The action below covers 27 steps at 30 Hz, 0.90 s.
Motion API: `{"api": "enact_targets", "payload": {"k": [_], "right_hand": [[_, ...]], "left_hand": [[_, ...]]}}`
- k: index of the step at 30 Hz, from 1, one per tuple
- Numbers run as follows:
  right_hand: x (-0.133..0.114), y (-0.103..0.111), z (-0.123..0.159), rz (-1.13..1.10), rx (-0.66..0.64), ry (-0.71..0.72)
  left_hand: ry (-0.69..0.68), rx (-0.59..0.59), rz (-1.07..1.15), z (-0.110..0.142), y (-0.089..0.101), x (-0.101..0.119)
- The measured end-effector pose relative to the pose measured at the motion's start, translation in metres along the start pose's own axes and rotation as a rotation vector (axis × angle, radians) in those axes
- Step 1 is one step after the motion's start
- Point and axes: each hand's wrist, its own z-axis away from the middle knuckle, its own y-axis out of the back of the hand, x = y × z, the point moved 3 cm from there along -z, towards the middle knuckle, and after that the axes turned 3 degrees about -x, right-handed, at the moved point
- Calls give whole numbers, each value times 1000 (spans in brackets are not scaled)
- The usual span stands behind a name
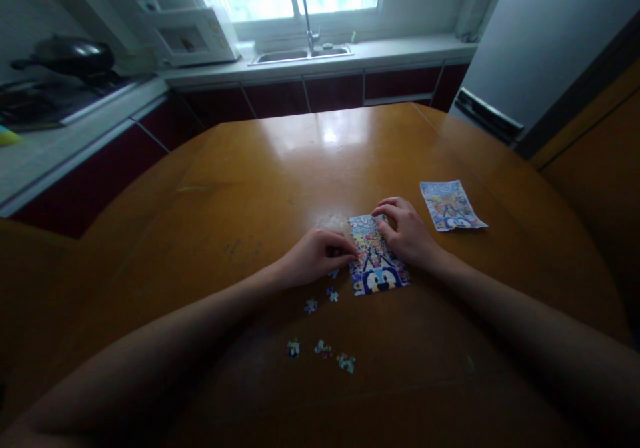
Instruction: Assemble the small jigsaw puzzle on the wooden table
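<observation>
A partly joined jigsaw puzzle point(383, 280) lies flat on the wooden table, with a blue cartoon dog's face at its near end and many small coloured figures above. At its left edge is my left hand point(320, 255), thumb and fingers pinched together; whatever is between the fingertips is hidden. My right hand point(405, 231) rests over the puzzle's upper right side, fingers bent and thumb apart from them. Loose puzzle pieces lie nearer to me: one point(333, 294) just below my left hand, another point(311, 306) beside it, and several more, including a greenish one point(346, 363).
A creased picture sheet point(451, 205) with a similar design lies to the right. The table point(280, 168) has a rounded edge. Beyond it are a counter with a sink point(285, 56), a white microwave point(193, 35), a stove with a pan point(73, 55), and a fridge point(545, 41).
</observation>
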Motion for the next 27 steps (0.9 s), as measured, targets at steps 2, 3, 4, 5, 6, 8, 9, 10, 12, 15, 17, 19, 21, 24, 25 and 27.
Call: {"api": "enact_targets", "payload": {"k": [2,3,4,5,6,8,9,10,12,15,17,19,21,24,25,27], "right_hand": [[0,0,0,0,1,5],[0,0,0,0,2,8],[0,0,0,-1,5,10],[0,0,0,-1,6,10],[0,0,1,-1,9,10],[0,0,1,0,11,8],[0,0,1,1,10,6],[0,-1,1,2,8,5],[0,-1,1,2,7,2],[-1,0,1,3,7,-3],[-1,0,0,5,8,-2],[-1,0,1,4,10,2],[-1,0,1,2,12,3],[-1,0,1,1,13,0],[-1,0,1,2,13,0],[-1,-1,0,4,10,0]], "left_hand": [[-29,4,-11,0,-1,0],[-41,6,-15,1,-1,0],[-52,14,-22,1,-1,0],[-61,25,-31,2,0,-1],[-73,32,-41,2,0,-1],[-121,27,-73,3,3,-2],[-163,8,-100,3,4,-1],[-212,-17,-134,4,6,-1],[-305,-58,-216,4,10,-1],[-382,-84,-307,5,14,1],[-401,-104,-330,6,14,2],[-413,-123,-336,6,13,3],[-419,-142,-349,6,11,4],[-421,-168,-382,6,9,5],[-419,-176,-392,6,8,6],[-416,-190,-405,6,8,7]]}}
